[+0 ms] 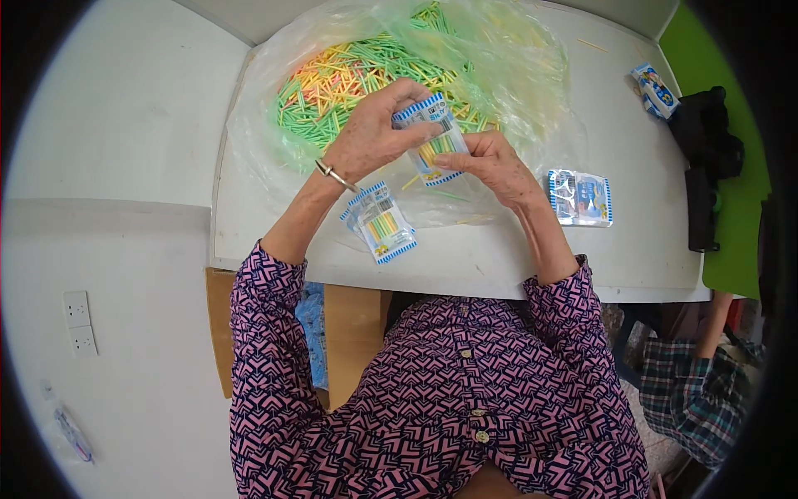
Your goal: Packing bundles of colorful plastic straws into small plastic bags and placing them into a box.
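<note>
Both of my hands hold one small blue-and-white packet point(431, 170) with a clear window, through which pastel sticks show. My left hand point(384, 125) grips its upper left side, thumb across the front. Fingers of my right hand point(492, 164) pinch its right edge lower down. Behind the packet lies a large clear plastic bag point(532, 91), spread open and full of thin green, yellow and pink sticks point(341, 83). Below my left wrist, a couple of overlapping filled packets point(384, 229) rest on the white table point(490, 258).
Flat blue-and-white packets point(579, 198) lie to the right of my right forearm. Another packet point(655, 91) sits at the far right, beside a black object point(706, 137) along a green partition point(740, 224). At lower right shows another person's plaid sleeve point(694, 391). A white wall bounds the left.
</note>
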Motion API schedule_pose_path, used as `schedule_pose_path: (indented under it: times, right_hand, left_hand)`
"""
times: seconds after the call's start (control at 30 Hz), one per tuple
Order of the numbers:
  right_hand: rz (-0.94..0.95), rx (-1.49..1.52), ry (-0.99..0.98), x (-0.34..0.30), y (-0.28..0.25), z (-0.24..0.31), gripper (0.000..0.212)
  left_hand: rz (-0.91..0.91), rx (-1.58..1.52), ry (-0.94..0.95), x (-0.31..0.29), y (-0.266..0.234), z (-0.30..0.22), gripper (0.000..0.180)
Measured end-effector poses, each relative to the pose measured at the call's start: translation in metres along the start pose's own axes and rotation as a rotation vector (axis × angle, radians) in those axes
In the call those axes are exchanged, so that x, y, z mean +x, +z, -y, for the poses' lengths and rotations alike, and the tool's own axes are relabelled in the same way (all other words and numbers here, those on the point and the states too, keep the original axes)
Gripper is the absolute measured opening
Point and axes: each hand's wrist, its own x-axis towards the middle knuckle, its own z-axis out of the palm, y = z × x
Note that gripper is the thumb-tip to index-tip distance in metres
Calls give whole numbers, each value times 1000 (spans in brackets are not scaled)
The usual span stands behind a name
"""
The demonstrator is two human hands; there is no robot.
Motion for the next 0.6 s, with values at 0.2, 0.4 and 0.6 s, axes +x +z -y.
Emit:
schedule_pose_path:
  times: [0.2, 0.4, 0.6]
  right_hand:
    - [-1, -90, 7, -15, -2, 12, 30]
    - [-500, -930, -213, -97, -52, 26, 42]
    - [-687, -1240, -128, -132, -88, -16, 34]
  left_hand:
    - [97, -100, -97, -8, -9, -12, 32]
    - [299, -201, -332, -71, -33, 18, 37]
    - [138, 515, 15, -87, -13, 28, 45]
